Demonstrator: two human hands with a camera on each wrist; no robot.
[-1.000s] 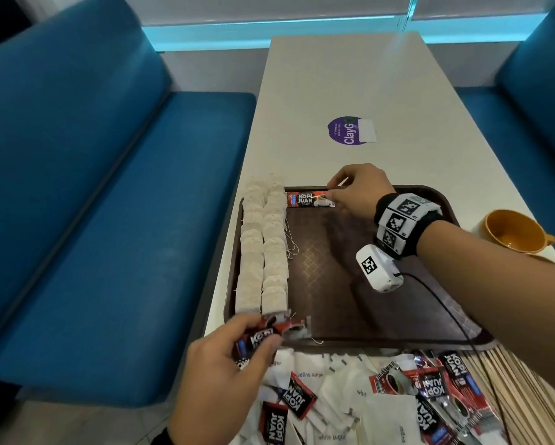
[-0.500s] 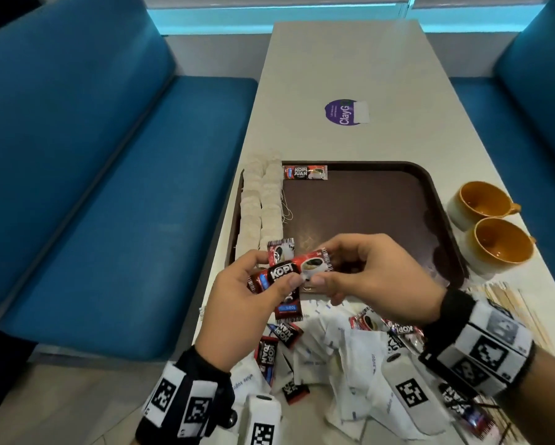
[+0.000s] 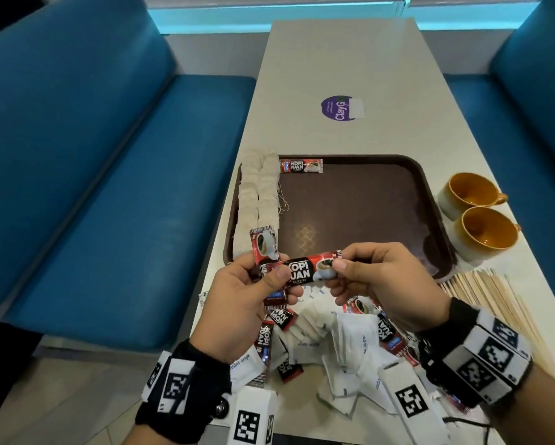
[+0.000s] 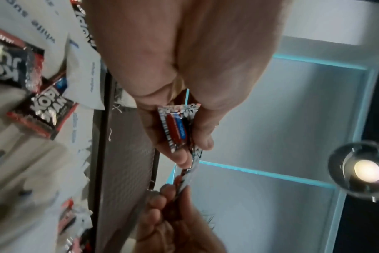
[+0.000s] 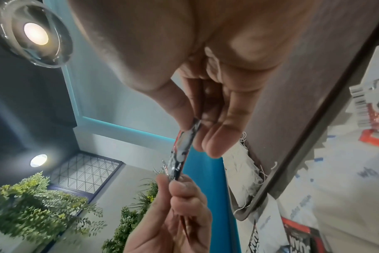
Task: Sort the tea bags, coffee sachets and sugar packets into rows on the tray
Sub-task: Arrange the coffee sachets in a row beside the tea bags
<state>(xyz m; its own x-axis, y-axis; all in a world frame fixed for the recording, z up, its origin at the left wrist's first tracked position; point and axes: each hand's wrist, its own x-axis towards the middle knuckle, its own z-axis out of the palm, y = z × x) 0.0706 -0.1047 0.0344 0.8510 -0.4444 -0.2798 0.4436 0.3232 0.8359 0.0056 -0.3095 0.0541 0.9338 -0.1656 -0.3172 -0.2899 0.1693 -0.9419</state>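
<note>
Coffee sachet (image 3: 301, 272) is lying crosswise between your two hands, its long axis running left to right, held up in the air just short of the near rim of the tray (image 3: 430, 200). Your right hand (image 3: 379, 284) is pinching its right end between thumb and fingertips; your left hand (image 3: 244, 303) is gripping the left end under the thumb, along with a small bunch of other sachets, one of them sticking upright (image 3: 264, 244) above the fingers. How many sachets you are clutching in that left bunch is hard to make out from the left wrist view, perhaps two or three.

The one sachet already placed (image 3: 301, 166) is lying at the tray's far edge, just beside the two columns of tea bags (image 3: 260, 194), with the same left-to-right axis. So the held sachet is already pointing the right way; the open spot is sitting straight ahead, away from you and slightly left. Your right hand is the freer one for carrying it there, since your left is loaded. The unsorted heap of sugar packets (image 3: 353, 345) is lying below your hands, off the tray.
</note>
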